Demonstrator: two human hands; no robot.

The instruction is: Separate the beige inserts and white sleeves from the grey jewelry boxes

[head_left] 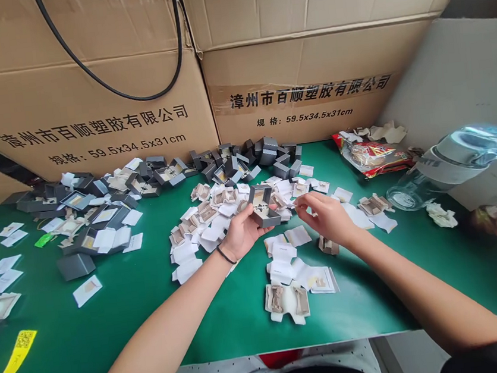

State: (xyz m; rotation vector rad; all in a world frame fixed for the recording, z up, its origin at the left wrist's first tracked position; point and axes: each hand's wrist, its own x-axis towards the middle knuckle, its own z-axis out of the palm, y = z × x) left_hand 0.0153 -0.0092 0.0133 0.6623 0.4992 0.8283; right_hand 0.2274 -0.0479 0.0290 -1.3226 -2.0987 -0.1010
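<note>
My left hand [240,235] holds a small dark grey box [264,217] from its left side and underneath. The box stands tilted towards me, with a pale, dark-marked interior showing. Just to the right hovers my right hand [327,218], its fingers curled together; whatever may be between them cannot be made out. Behind and around both hands spreads a heap of folded white papers [211,235] and beige cardboard inserts [209,214]. Nearer to me lie more white papers [281,251] and an unfolded insert [287,302]. Another insert [328,245] sits below my right hand.
More dark grey boxes [266,151] pile up along the back, with another heap [86,238] at left. A clear bottle [441,167] and red snack packet [368,158] stand right. Large cartons [306,60] wall the green table [155,317]; a black cable [144,96] hangs in front.
</note>
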